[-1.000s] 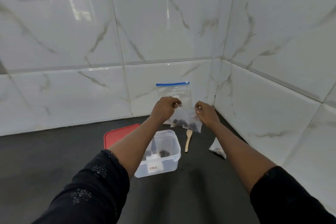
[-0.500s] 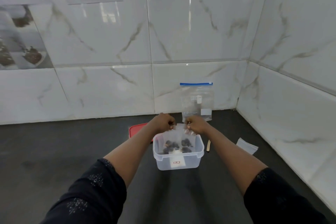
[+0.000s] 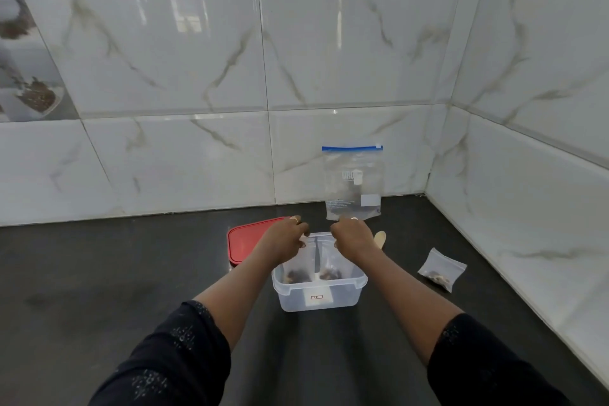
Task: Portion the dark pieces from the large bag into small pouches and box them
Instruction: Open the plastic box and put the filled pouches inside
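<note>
A clear plastic box [image 3: 318, 295] stands open on the dark counter. Inside it stands clear small-pouch plastic with dark pieces [image 3: 298, 274] at the bottom left and more dark pieces [image 3: 330, 272] at the bottom right. My left hand [image 3: 285, 241] pinches the top edge on the left, and my right hand [image 3: 354, 239] pinches it on the right. A narrow gap runs between the two halves; whether this is one pouch or two I cannot tell. The large bag [image 3: 352, 184] with a blue zip strip leans upright against the back wall.
The red lid [image 3: 247, 241] lies flat just left of the box. A wooden spoon [image 3: 380, 237] pokes out behind my right hand. Another filled small pouch [image 3: 441, 269] lies on the counter to the right, near the tiled side wall.
My hands have carried the pouch from in front of the large bag down into the box. The view has tilted and shifted so the box sits in the centre.
</note>
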`<move>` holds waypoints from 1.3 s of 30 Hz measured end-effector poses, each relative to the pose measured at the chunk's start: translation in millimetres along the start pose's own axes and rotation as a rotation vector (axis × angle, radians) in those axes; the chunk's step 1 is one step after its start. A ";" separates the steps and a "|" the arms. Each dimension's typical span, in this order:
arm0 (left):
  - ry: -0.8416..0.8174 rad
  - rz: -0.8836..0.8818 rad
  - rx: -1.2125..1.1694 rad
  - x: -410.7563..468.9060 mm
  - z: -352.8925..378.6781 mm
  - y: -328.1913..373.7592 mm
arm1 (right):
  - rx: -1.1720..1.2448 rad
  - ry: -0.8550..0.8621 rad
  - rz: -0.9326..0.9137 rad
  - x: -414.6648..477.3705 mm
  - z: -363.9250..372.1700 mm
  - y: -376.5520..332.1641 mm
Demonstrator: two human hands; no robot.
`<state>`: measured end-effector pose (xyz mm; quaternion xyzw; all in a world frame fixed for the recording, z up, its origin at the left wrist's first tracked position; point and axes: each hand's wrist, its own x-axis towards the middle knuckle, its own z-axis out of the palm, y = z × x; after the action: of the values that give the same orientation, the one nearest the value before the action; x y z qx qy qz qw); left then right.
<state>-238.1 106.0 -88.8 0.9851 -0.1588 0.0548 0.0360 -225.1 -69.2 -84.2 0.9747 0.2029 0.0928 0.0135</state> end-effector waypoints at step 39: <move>-0.372 -0.284 -0.744 171.5 92.0 241.5 | 0.561 -0.185 0.855 -57.2 89.7 238.7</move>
<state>-143.9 -183.9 -146.6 0.9102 -0.0346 -0.1900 0.3663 -166.1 -309.9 -167.0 0.9408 -0.1983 -0.0544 -0.2696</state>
